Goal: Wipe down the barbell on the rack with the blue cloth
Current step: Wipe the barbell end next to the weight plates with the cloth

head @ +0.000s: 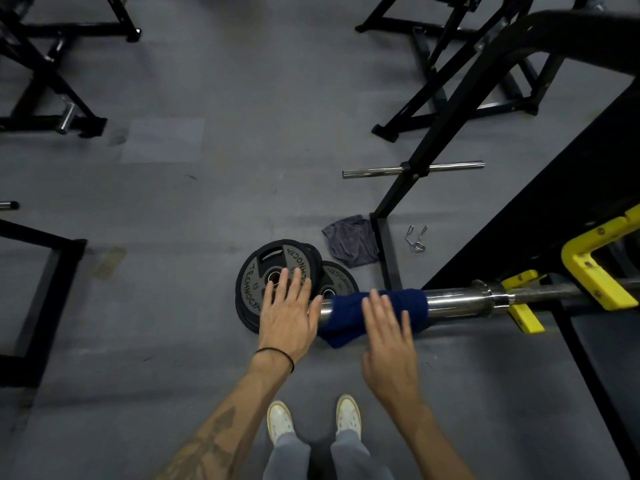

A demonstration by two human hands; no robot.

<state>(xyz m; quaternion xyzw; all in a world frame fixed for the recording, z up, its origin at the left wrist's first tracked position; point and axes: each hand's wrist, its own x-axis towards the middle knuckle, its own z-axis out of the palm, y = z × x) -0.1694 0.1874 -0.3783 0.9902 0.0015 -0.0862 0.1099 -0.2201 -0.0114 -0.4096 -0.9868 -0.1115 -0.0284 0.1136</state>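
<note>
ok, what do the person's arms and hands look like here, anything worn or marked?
Both forearms are bare, no sleeves and no gloves. The left hand has a thin black band round its wrist, and a dark tattoo runs along the left forearm. The right hand and its forearm show no band, ring or marking. No rings are visible on any fingers.

Reads "TECHNOGYM" in grey letters round the rim of the larger black weight plate [258,271] on the floor, with the number "15" beside its centre hole. Repeats part of that brand, partly hidden, on the smaller plate [337,280] leaning beside it. Nothing else legible.
</note>
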